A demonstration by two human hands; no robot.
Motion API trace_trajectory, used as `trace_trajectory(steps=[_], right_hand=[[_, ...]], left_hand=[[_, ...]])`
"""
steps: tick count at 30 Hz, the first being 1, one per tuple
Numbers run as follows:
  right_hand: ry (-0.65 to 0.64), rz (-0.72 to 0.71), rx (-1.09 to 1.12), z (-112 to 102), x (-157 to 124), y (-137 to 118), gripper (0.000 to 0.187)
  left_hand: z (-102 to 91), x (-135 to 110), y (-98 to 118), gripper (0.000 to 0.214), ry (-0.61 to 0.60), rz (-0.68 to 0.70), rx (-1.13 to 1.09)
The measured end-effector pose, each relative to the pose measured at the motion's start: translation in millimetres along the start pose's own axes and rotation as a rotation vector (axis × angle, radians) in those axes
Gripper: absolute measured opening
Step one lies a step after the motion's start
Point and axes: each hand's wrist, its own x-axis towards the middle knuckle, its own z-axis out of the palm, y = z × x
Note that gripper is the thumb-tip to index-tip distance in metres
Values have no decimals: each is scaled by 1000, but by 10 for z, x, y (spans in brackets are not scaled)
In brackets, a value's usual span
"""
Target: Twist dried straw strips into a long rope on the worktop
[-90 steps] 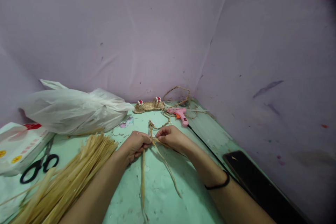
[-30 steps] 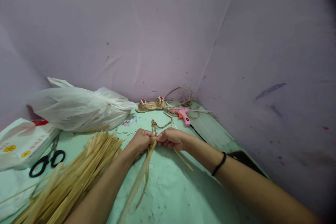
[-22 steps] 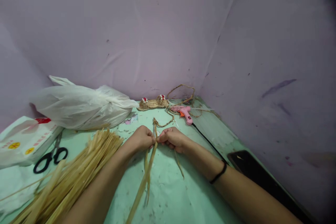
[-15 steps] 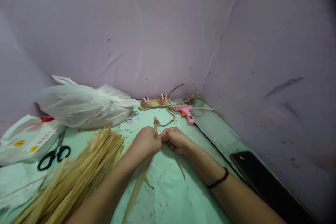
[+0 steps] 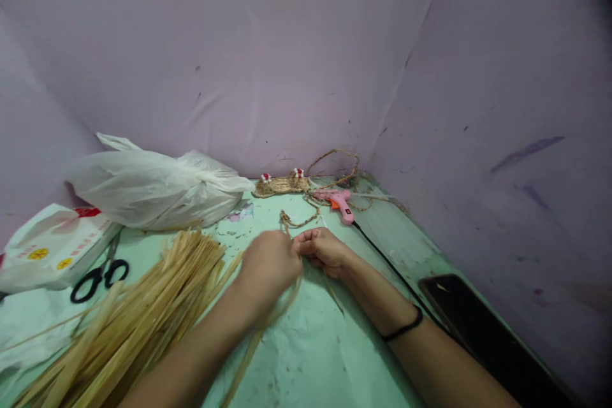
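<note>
A thin plaited cord of dried plant strips [image 5: 306,222] curls up from between my hands at the middle of the table. My left hand [image 5: 270,262], a little blurred, is closed around strips at the cord's lower end; a long pale strip [image 5: 246,357] trails from beneath it toward me. Touching it fingertip to fingertip, my right hand [image 5: 326,251] pinches the cord's working end. A loose strip end [image 5: 333,293] hangs below the right hand. The exact crossing of the strips is hidden by my fingers. A pile of dried strips [image 5: 143,312] lies left of my left hand.
Behind the cord are a woven straw piece with red and white beads [image 5: 282,187] and a pink glue gun [image 5: 341,207] with a black cable. Black-handled scissors [image 5: 93,280], a white plastic bag [image 5: 157,188] and a box [image 5: 57,258] stand left. A dark phone-like slab [image 5: 478,319] lies right.
My left hand has turned over slightly and shifted right, closer to my right hand. The trailing strip has swung right with it. My right hand keeps its pinch.
</note>
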Motion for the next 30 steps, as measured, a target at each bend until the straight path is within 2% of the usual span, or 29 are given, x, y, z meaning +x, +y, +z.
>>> trace_trajectory(steps=[1, 2, 5, 7, 8, 10, 14, 19, 22, 24, 27, 30], right_hand=[[-19, -4, 2, -14, -2, -1, 5], [-35, -6, 2, -27, -6, -4, 5], [-63, -9, -8, -49, -22, -24, 7], [-66, -15, -20, -48, -32, -38, 7], [-61, -23, -39, -44, -34, -43, 7], [-32, -61, -100, -31, -26, -36, 4], [74, -188, -261, -21, 40, 44, 3], [175, -270, -598, -48, 42, 65, 8], [256, -323, -867, -26, -69, -47, 11], [328, -302, -996, 11, -160, -136, 12], [397, -238, -1114, 95, -271, -212, 12], [397, -299, -1239, 215, -341, -187, 15]], left_hand=[[-59, 55, -46, 22, 102, -17, -15], [-97, 107, -92, 20, 125, -55, -94], [-72, 212, -191, 15, -182, -242, -521], [16, 231, -211, 12, -362, -275, -754], [61, 229, -208, 10, -397, -271, -817], [129, 214, -186, 8, -381, -282, -838], [176, 186, -141, 11, -259, -343, -734], [230, 213, -193, 10, -248, -227, -748], [291, 236, -232, 12, -200, -180, -717], [319, 237, -230, 15, -171, -161, -704], [319, 218, -194, 18, -166, -209, -707], [287, 208, -184, 18, -201, -303, -765]])
